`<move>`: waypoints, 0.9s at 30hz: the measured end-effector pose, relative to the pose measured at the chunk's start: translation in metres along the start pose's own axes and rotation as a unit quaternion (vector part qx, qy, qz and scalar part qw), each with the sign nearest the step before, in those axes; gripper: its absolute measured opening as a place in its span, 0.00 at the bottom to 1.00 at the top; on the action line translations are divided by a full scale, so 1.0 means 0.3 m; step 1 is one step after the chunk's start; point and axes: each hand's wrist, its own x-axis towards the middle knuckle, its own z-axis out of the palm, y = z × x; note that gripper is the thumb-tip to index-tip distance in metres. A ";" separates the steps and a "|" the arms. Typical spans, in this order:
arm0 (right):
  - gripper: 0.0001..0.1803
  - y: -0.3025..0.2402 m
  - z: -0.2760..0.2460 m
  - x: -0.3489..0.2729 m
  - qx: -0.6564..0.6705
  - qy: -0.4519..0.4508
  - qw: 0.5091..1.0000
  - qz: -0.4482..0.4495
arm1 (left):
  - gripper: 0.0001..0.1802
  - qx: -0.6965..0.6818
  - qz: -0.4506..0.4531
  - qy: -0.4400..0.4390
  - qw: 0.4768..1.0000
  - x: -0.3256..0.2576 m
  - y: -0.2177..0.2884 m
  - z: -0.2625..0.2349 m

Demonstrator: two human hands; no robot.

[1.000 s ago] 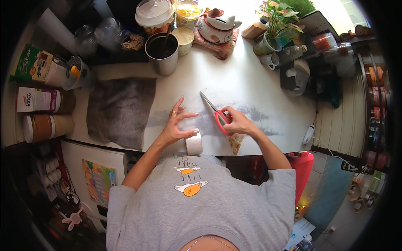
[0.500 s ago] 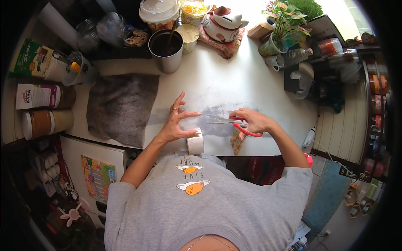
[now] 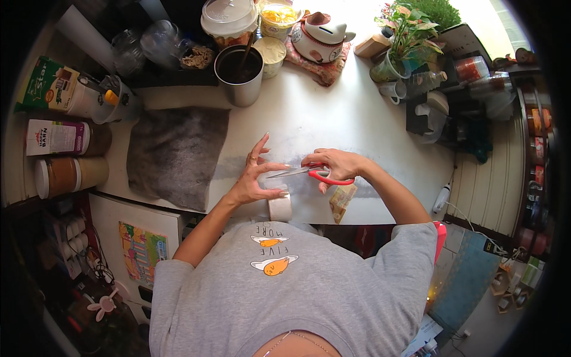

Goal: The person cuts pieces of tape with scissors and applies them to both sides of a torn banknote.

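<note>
Bright at the back over a pale table: dark cloth to the left, metal cup at the far side, probably kept there clear of the elbows. Holding scissors by the red handles in the right hand, fingers curled around, above the near part, blades pointing left across the gap of the left hand, perhaps angled so to spare the fingertips. Left hand spread, thumb and fingers apart; cannot tell of any clear strip pinched between. White roll just below the left thumb, presumably for easy reach. Patterned piece below the right hand.
</note>
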 end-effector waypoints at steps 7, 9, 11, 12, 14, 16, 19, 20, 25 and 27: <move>0.50 0.001 -0.001 0.003 0.006 -0.008 1.000 0.008 | 0.31 -0.003 -0.001 0.001 1.000 0.000 -0.001 0.001; 0.50 -0.003 -0.001 0.001 0.005 -0.007 1.000 0.011 | 0.31 -0.004 -0.002 0.000 1.000 0.000 -0.001 0.002; 0.50 -0.002 0.002 0.001 0.006 -0.003 1.000 0.009 | 0.31 -0.005 -0.001 0.001 1.000 -0.001 -0.002 0.003; 0.49 0.001 0.006 0.003 0.008 0.001 1.000 0.006 | 0.31 -0.006 0.001 0.001 1.000 -0.001 -0.003 0.003; 0.49 0.002 0.009 0.003 0.014 0.007 1.000 0.002 | 0.31 -0.008 0.000 0.001 1.000 -0.001 -0.004 0.004; 0.48 -0.003 0.008 0.003 0.024 0.011 1.000 -0.001 | 0.31 -0.010 -0.004 0.001 1.000 -0.002 -0.003 0.004; 0.48 0.000 0.008 0.002 0.031 0.021 0.999 -0.002 | 0.31 -0.010 -0.011 -0.001 1.000 -0.001 0.004 0.001; 0.47 -0.002 0.006 0.001 0.029 0.020 0.999 0.005 | 0.31 -0.009 -0.011 -0.002 1.000 -0.001 0.009 0.000; 0.47 -0.021 -0.008 -0.004 -0.001 0.017 0.999 0.034 | 0.31 0.007 -0.001 -0.001 1.000 0.001 0.008 -0.006; 0.46 -0.025 -0.011 -0.005 -0.005 0.019 0.999 0.041 | 0.31 0.010 -0.006 -0.004 1.000 -0.001 0.007 -0.008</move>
